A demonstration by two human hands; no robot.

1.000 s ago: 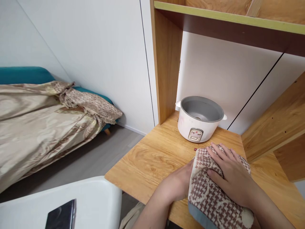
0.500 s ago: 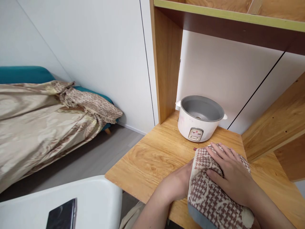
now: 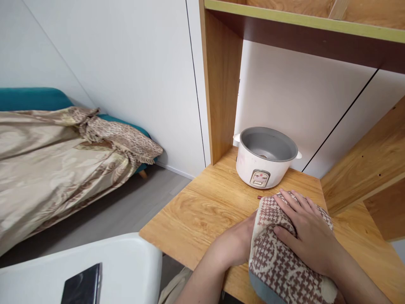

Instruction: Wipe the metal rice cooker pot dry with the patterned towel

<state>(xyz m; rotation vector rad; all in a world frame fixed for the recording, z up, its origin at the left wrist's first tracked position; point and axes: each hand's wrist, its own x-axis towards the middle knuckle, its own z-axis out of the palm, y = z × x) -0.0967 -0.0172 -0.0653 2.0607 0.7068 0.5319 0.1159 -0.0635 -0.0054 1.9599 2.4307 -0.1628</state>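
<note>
A brown-and-cream houndstooth towel (image 3: 275, 253) is bunched over the near right part of the wooden desk. My right hand (image 3: 306, 232) lies on top of it, fingers stretched out and the thumb apart. From the left, my left hand (image 3: 247, 242) reaches in beneath the towel; its fingers are hidden there. A blue-grey edge shows at the towel's lower side. Behind the towel stands a white rice cooker (image 3: 262, 164), lidless, its grey inside showing. A small dark red object (image 3: 260, 197) lies just past the towel's far corner.
The wooden desk (image 3: 186, 211) has upright boards and a shelf (image 3: 300, 19) above the cooker. At lower left, a white table (image 3: 133, 257) carries a dark flat object (image 3: 82, 285). A teal sofa (image 3: 34, 99) with a patterned cover (image 3: 63, 169) stands farther left.
</note>
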